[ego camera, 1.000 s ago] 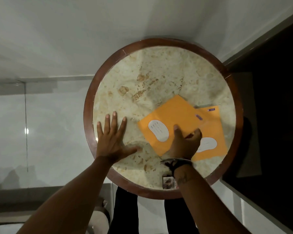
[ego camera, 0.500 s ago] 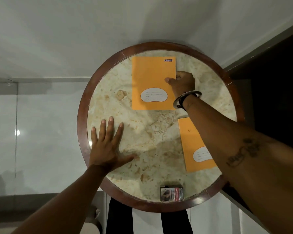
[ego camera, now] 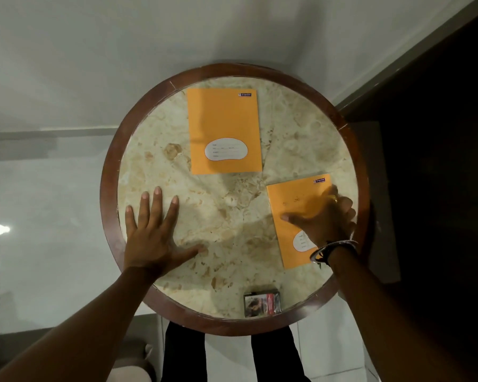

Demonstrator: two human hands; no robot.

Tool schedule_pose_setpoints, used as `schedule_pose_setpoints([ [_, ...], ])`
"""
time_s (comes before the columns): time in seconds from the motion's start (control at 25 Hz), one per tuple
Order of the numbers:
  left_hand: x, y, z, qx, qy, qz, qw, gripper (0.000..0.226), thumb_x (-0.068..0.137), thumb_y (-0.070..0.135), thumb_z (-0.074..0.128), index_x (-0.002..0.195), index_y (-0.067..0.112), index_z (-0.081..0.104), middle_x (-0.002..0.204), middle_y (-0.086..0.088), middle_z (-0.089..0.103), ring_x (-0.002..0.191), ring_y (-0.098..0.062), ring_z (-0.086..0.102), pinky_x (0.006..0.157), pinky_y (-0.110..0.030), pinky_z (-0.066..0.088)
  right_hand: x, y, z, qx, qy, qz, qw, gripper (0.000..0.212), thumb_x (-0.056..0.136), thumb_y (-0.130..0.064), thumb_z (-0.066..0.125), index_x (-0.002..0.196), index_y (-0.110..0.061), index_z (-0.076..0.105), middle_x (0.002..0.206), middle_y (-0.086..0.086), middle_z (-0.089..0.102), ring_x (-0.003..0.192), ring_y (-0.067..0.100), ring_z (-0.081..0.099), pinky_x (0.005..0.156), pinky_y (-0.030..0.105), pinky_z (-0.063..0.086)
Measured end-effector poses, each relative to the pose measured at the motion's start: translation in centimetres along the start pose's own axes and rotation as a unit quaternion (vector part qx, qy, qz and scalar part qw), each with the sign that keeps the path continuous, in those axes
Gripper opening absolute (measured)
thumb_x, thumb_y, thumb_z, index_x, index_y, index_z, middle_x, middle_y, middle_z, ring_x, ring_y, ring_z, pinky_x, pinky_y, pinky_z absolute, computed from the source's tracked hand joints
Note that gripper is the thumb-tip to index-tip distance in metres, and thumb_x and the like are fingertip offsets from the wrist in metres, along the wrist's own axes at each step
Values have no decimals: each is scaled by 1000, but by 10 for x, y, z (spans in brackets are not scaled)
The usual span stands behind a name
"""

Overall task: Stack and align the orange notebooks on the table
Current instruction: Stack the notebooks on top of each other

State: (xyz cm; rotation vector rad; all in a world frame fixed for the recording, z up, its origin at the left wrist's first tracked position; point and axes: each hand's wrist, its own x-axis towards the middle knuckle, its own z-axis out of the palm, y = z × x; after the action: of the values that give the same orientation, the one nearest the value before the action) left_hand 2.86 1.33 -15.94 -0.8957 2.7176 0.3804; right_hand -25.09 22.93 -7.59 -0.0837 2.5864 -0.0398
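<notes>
The right hand (ego camera: 324,219) is the nearer grip, lying blurred on the near orange notebook (ego camera: 289,230); whether it has closed on it I cannot tell. The far orange notebook (ego camera: 223,125) lies ahead and left of it, long axis pointing away. The left hand (ego camera: 152,232) is spread flat on the desk (ego camera: 232,205), holding nothing.

Left hand (ego camera: 152,238) flat on the table (ego camera: 109,188); right hand (ego camera: 324,219) spread over the nearer orange notebook (ego camera: 284,205).
</notes>
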Motion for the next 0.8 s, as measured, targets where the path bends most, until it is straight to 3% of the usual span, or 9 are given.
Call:
schedule_pose_setpoints([
  [0.12,0,0,0,-3,5,-3,1000,131,67,105,34,166,21,18,176,-11,-6,161,-43,5,125,-56,-12,0,3,5,-2,-9,42,999,135,39,-73,87,146,-13,30,136,18,44,124,41,47,101,51,46],
  [0.24,0,1,-1,-9,9,-3,1000,130,68,105,34,166,20,18,176,-12,-3,161,-41,3,126,-59,-6,11,7,-2,29,3,83,996,116,42,-68,89,135,-16,44,133,16,52,123,40,52,104,52,45],
  [0.36,-1,1,-1,-18,9,-3,1000,132,68,105,34,167,20,17,176,-10,-8,162,-39,-2,125,-61,-4,18,22,-19,133,-8,51,990,71,56,-55,88,112,-19,63,114,9,69,112,35,64,96,49,53],
  [0.44,-1,1,0,-17,11,-4,1000,132,67,105,34,167,21,15,175,-8,-12,162,-38,-4,125,-63,-2,14,25,-30,255,-8,7,967,36,71,-37,85,95,-19,65,91,2,72,100,33,70,81,41,57],
  [0.52,-2,-1,1,-9,9,-4,1000,132,68,106,32,167,21,14,175,-8,-13,162,-37,-5,125,-65,0,3,13,-41,313,0,-44,949,20,81,-25,79,91,-18,64,85,0,71,94,32,71,74,35,56],
  [0.68,-3,-2,-2,-9,9,3,1000,131,68,106,30,167,21,16,175,-12,-5,161,-39,-1,126,-64,-1,-4,-58,-63,456,-27,-88,885,18,83,-12,78,83,-27,68,86,-2,73,93,27,70,87,43,58],
  [0.8,-1,-1,0,-11,20,3,1000,132,67,107,33,168,24,12,175,-11,-7,162,-36,-5,127,-62,-4,16,-131,-57,534,-87,-76,837,15,83,-10,78,97,-16,75,100,7,76,101,30,71,95,47,58],
])
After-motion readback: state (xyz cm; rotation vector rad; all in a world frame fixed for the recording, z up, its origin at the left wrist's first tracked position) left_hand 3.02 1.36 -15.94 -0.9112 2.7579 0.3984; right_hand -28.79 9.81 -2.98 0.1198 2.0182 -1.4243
